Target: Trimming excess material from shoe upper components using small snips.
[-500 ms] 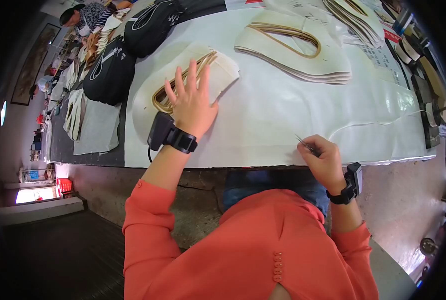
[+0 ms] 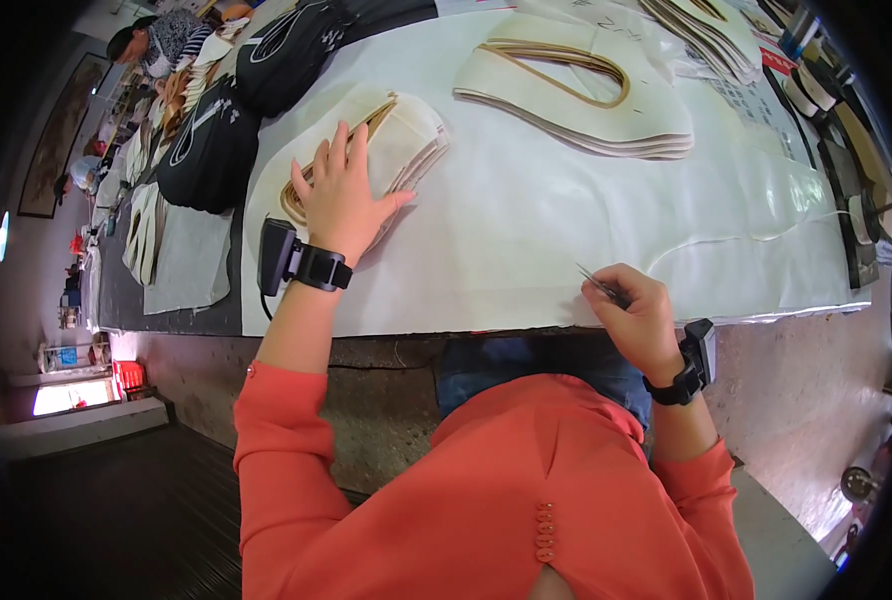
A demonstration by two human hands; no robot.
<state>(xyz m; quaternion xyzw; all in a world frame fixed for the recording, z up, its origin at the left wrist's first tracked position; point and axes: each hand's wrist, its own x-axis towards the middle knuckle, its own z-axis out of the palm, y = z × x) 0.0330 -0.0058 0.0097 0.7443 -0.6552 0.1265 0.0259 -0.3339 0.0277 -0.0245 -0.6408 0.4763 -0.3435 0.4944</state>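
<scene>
My left hand (image 2: 342, 208) lies spread on a stack of cream shoe-upper pieces (image 2: 411, 128) with brown-edged openings. Its fingers reach over the brown edging, and the thumb stretches along the stack's right side, where the layers are slightly fanned. Close to the table's front edge, my right hand (image 2: 638, 312) is closed around small pointed metal snips (image 2: 603, 285). Their thin tips point up and left, while most of the handle is hidden in the fingers. A second cream stack (image 2: 576, 115), also brown-edged, lies farther back on the white-covered table (image 2: 526, 230).
Black bundles (image 2: 209, 150) tied with white cord stand on the left. A third cream stack (image 2: 704, 40) is at the back right. Beside a spool (image 2: 859, 220) at the right edge runs white thread (image 2: 711, 247). Another person (image 2: 166, 45) bends over work at the far left.
My left hand has moved left and the stack under it has shifted with it, its right-side layers more fanned. My right hand still holds the snips; the whole view has shifted slightly.
</scene>
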